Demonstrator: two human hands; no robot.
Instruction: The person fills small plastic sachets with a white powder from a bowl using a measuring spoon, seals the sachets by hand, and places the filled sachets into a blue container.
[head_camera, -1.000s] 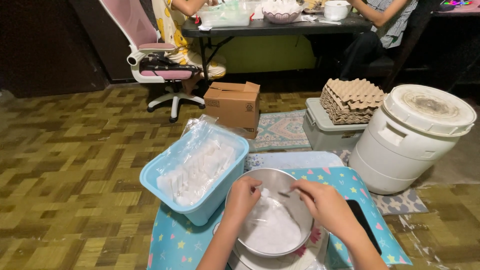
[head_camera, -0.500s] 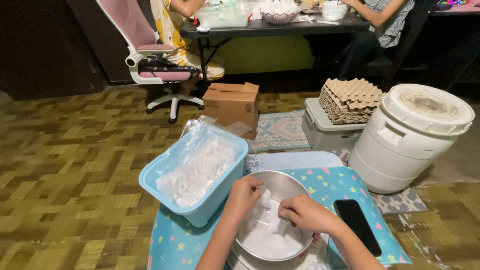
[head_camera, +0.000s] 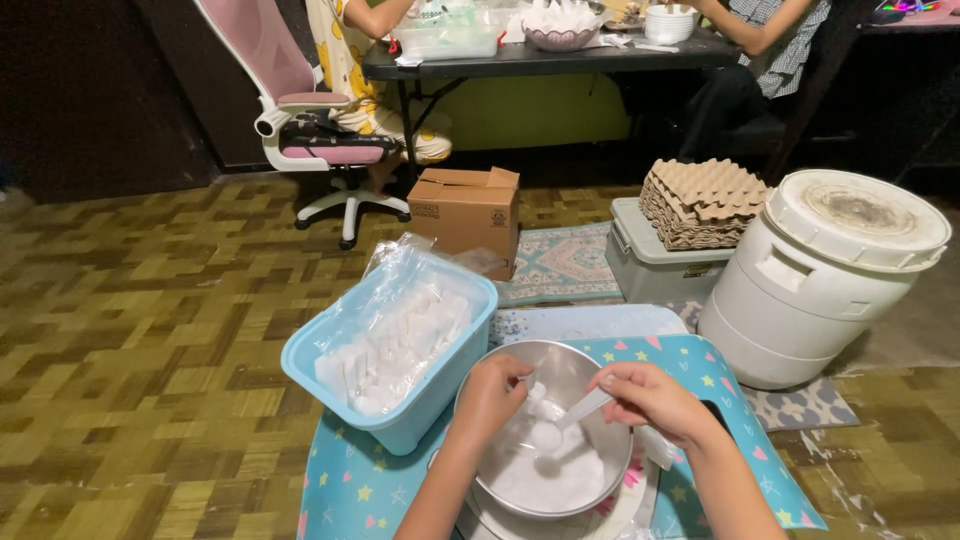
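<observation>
Right hand (head_camera: 655, 397) pinches the handle of a white plastic spoon (head_camera: 570, 418) between thumb and fingertips, the spoon slanting down and to the left so that its rounded bowl, heaped with white powder, hangs over the powder below. Left hand (head_camera: 493, 392) sits just to the left of it, fingers curled and pressed together at the mouth of a clear plastic bag (head_camera: 530, 405) that lies inside the steel bowl (head_camera: 600, 380); whether it grips the film firmly I cannot tell. Both hands are over this bowl, which rests beneath them on a pale blue mat with stars (head_camera: 700, 365).

Just left of the left hand stands a light blue tub (head_camera: 400, 425) lined with clear plastic and filled with white blocks. Beyond the right hand, well apart, is a large white drum (head_camera: 820, 270), and beside it a grey box topped with stacked egg trays (head_camera: 703, 198).
</observation>
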